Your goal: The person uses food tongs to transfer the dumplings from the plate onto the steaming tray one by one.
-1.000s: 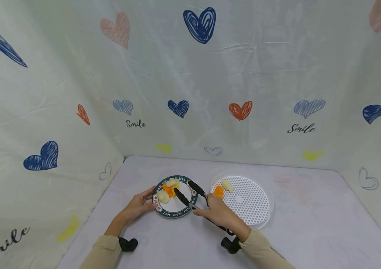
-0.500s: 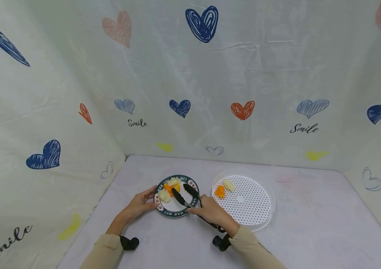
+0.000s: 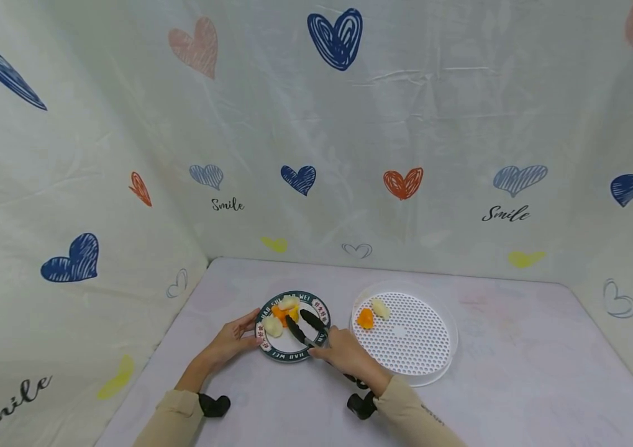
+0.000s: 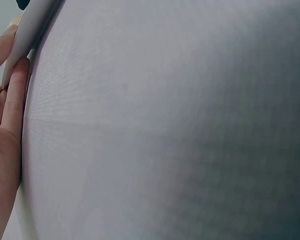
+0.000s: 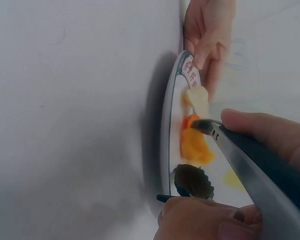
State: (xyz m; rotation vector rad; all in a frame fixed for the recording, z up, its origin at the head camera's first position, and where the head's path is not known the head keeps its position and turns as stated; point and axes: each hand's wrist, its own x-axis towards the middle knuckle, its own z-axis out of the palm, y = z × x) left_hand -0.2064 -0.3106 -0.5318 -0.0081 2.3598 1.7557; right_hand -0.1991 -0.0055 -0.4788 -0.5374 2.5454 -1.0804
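Note:
My left hand (image 3: 231, 340) grips the left rim of a round plate (image 3: 292, 357) with a green lettered border, thumb on top. On the plate lie pale chunks (image 3: 273, 326), orange pieces (image 3: 279, 313) and a yellow piece (image 3: 294, 312), seemingly cut food. My right hand (image 3: 350, 355) holds black-tipped tongs (image 3: 296, 329) over the plate's right half. Their tips are spread apart beside the orange and yellow pieces. In the right wrist view, one tip overlaps an orange piece (image 5: 195, 145); contact is unclear. The left wrist view shows my fingers (image 4: 14, 105) under the plate's edge.
Right of the plate lies a round white perforated tray (image 3: 405, 341). An orange piece (image 3: 365, 319) and a pale chunk (image 3: 381, 308) sit near its left edge. A curtain (image 3: 350, 136) printed with hearts stands behind the table (image 3: 517, 372).
My right hand has moved left with the tongs, and their tips have come closer together near the food. My left hand has stayed on the plate's rim.

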